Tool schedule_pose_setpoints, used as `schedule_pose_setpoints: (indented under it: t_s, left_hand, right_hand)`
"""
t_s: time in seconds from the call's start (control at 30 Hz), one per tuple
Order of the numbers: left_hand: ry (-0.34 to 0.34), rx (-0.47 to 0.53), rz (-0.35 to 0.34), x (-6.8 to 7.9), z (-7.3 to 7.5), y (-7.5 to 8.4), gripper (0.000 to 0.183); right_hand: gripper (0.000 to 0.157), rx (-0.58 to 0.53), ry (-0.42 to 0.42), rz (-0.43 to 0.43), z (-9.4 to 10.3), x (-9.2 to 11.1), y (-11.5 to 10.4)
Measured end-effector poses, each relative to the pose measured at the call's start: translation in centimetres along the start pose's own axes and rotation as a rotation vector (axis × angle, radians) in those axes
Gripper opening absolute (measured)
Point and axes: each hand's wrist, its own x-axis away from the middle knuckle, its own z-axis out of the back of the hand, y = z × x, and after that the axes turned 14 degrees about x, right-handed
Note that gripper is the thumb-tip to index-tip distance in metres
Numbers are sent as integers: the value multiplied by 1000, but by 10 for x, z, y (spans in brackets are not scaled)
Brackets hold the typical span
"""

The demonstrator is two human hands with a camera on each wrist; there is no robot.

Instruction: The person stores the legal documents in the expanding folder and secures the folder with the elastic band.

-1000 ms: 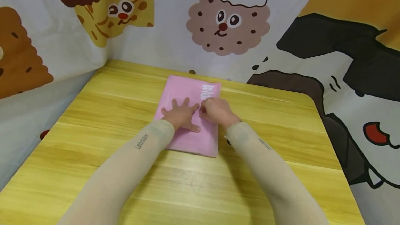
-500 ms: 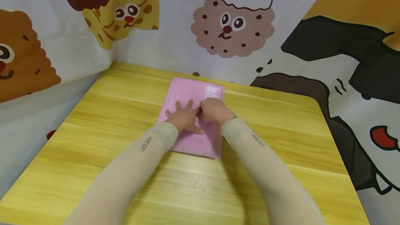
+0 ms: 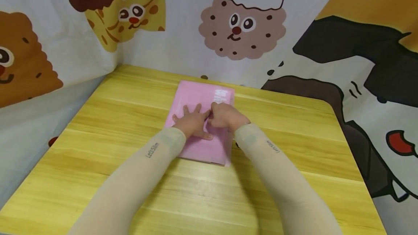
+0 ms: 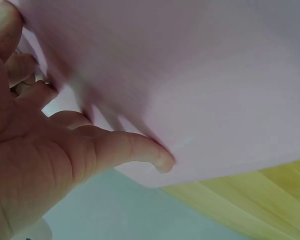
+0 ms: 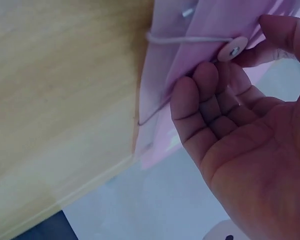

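A pink document folder [image 3: 202, 93] with white lettering lies on the table. My left hand [image 3: 192, 122] rests flat on it, fingers spread; in the left wrist view its thumb [image 4: 135, 150] presses the pink cover. My right hand [image 3: 225, 115], fingers curled, works at the folder's right part, close to the left fingertips. In the right wrist view a round button [image 5: 233, 49] sits on the flap, with a thin string [image 5: 190, 39] running to it from the folder's edge. The right fingers curl at the button and string; the string's end is hidden among them.
The folder lies on a yellow wood-grain table [image 3: 114, 119], toward its far edge. Behind and beside the table hangs a white cloth [image 3: 183, 46] printed with cartoon food and animal figures.
My right hand moves slightly about the button, its fingers shifting from a tight curl to a looser one. My left hand stays spread on the folder. The head view has shifted a little.
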Motion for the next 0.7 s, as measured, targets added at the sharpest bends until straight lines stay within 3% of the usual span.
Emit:
schedule_pose_setpoints:
  t_s: [0.2, 0.37, 0.5, 0.7]
  left_hand:
    - [-5, -12, -15, -5, -2, 1, 111]
    - [-11, -23, -6, -11, -6, -4, 111]
    - [-10, -6, 6, -14, -10, -18, 110]
    - [-10, 0, 9, -9, -18, -52, 106]
  right_hand:
    - [34, -61, 33, -2, -8, 5, 9]
    - [42, -98, 138, 53, -20, 21, 22]
    - [47, -163, 189, 27, -36, 42, 41]
    - [53, -300, 171, -73, -63, 78, 83]
